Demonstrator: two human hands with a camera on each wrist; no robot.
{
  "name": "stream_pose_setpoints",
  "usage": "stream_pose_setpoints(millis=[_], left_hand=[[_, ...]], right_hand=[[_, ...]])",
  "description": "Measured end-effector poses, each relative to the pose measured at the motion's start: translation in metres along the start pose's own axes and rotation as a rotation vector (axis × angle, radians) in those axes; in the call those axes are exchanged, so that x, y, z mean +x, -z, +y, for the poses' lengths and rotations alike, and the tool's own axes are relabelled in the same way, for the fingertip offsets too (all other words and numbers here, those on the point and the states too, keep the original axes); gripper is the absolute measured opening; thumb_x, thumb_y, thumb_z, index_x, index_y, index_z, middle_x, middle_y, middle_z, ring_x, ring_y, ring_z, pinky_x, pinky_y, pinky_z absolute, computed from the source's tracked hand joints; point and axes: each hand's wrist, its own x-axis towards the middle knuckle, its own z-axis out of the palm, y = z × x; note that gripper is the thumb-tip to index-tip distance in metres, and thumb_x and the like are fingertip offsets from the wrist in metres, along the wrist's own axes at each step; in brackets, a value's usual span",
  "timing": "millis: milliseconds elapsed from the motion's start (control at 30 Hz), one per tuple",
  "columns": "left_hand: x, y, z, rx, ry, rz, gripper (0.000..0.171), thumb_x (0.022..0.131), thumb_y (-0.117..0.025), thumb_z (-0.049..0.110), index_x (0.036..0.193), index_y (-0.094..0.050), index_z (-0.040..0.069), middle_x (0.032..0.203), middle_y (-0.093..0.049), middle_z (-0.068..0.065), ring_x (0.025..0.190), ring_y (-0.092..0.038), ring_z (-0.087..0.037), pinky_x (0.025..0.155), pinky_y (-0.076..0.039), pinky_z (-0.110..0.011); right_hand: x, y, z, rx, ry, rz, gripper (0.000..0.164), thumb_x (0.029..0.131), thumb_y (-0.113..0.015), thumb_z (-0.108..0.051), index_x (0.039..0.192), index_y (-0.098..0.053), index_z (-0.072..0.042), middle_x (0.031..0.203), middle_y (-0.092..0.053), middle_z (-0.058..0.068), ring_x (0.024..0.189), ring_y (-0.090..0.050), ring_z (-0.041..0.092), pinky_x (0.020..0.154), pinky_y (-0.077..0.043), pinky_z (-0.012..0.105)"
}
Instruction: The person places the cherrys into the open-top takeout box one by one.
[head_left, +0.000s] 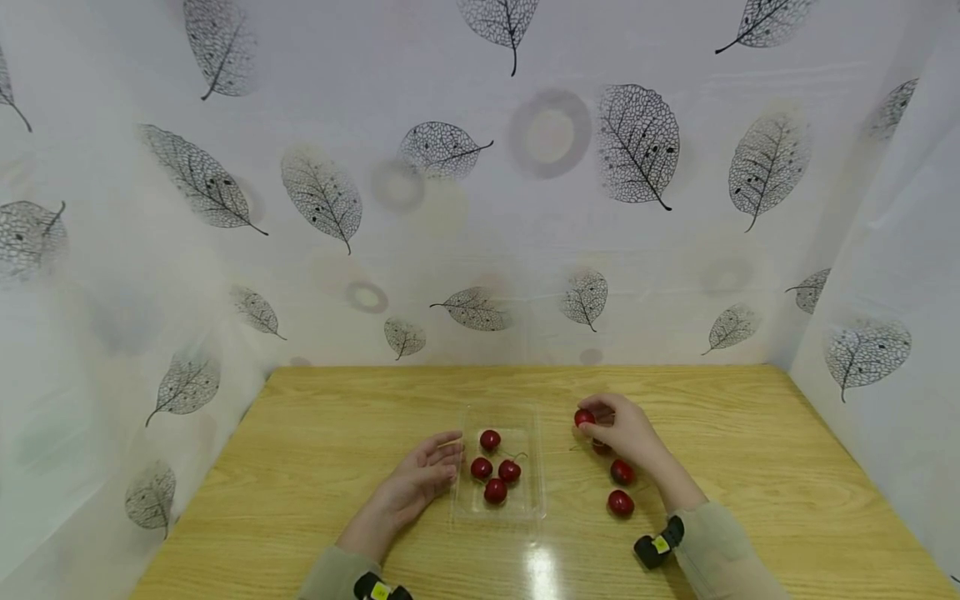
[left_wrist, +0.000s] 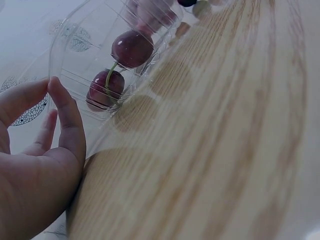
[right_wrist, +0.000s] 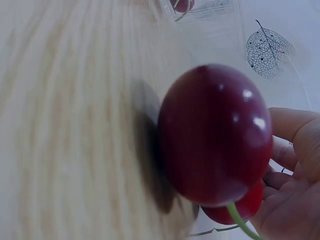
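A clear plastic box (head_left: 542,492) sits on the table with several dark red cherries (head_left: 495,491) inside, some with green stems. At its left side is my left hand (head_left: 422,479); in the left wrist view the thumb and a finger (left_wrist: 67,115) pinch the box's rim. To the right of the box, my right hand (head_left: 622,427) holds a cherry (head_left: 584,418) between thumb and fingers, just above the table. Below that hand lie more cherries (head_left: 622,472), one partly hidden by it. A large cherry (right_wrist: 215,135) in the right wrist view covers part of the right hand.
The wooden table (head_left: 337,417) meets a pale backdrop (head_left: 480,208) printed with leaves at its back and sides. Another loose cherry (head_left: 620,503) lies near the right wrist, which wears a black strap device (head_left: 658,543).
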Motion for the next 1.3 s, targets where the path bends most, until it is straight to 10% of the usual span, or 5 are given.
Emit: stream_pose_setpoints(millis=[1300], left_hand=[[0.000,0.002,-0.001,0.016,-0.006,0.000,0.071,0.101,-0.059,-0.003,0.162,-0.024,-0.007,0.142,-0.053,-0.005,0.122,-0.057,-0.009,0.094,-0.054,-0.020]], right_hand=[[0.000,-0.002,-0.044,0.009,0.178,0.007,0.032,0.094,-0.079,-0.008,0.124,-0.072,0.003,0.118,-0.073,0.020,0.106,-0.072,0.034,0.099,-0.060,0.051]])
